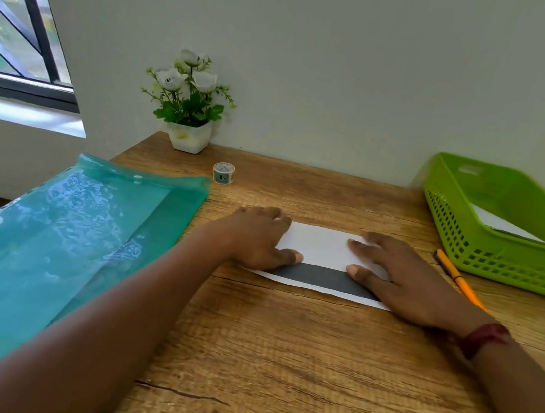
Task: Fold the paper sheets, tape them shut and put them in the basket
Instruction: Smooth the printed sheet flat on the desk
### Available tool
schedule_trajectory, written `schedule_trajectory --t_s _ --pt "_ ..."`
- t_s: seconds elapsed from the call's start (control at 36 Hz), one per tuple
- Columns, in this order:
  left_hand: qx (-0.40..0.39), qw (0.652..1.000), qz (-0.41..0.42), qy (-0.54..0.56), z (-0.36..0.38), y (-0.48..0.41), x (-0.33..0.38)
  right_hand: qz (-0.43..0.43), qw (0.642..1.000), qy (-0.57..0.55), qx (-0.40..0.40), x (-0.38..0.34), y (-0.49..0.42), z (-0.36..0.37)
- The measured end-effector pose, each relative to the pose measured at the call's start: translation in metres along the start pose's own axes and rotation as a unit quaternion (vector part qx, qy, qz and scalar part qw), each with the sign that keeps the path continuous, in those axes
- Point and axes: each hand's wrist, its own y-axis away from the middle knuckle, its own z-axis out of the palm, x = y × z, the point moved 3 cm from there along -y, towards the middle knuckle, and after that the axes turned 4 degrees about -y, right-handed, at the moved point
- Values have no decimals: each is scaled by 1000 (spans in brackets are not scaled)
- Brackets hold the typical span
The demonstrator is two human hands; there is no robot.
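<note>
A white paper sheet (319, 246) lies folded on the wooden desk, with a dark shadowed gap under the raised near flap. My left hand (258, 239) presses flat on its left end, thumb on the flap's edge. My right hand (396, 276) presses flat on its right end, fingers spread. A small roll of tape (223, 173) stands behind the paper, left of centre. The green plastic basket (459, 236) sits at the right rear and holds a folded white sheet (502, 224).
A teal plastic folder (63, 249) covers the desk's left side. An orange pen (458, 277) lies in front of the basket. A potted white-flower plant (190, 107) stands against the wall. A window is at the far left.
</note>
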Motion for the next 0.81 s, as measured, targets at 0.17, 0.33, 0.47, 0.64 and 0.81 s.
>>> schedule_trajectory --t_s 0.17,0.33,0.47,0.64,0.81 --pt "33 999 1 40 -5 -3 -9 -1 999 -43 32 8 -4 2" --pt "33 996 -6 80 -8 -1 -13 4 999 -14 32 7 -5 2" --pt "62 994 -9 92 -11 -1 -12 1 999 -14 38 7 -4 1" --pt "103 990 4 93 -13 -2 -11 -5 998 -28 57 8 -4 1" --pt "151 982 13 111 -16 -2 -9 0 992 -57 110 0 0 -6"
